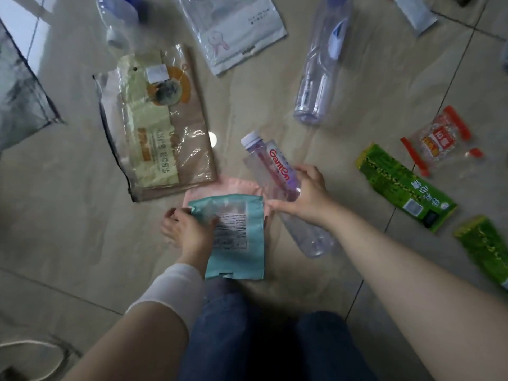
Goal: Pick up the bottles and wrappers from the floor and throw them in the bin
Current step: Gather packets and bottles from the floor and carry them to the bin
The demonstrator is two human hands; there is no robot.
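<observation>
My left hand (189, 229) grips a teal wrapper (239, 243) by its upper left edge, with a pink wrapper (242, 187) lying under it on the floor. My right hand (308, 196) is closed around a clear bottle with a white cap and red lettering (270, 166). Below that hand lies a second clear bottle (310, 235); whether the hand touches it I cannot tell.
On the tiled floor lie a large brown and cream bag (154, 127), a white pouch (236, 31), a long clear bottle (321, 67), another bottle (118, 20) at the top left, two green wrappers (404, 188) (483, 246), a red and clear wrapper (439, 138). A dark bin bag (19, 97) is at left.
</observation>
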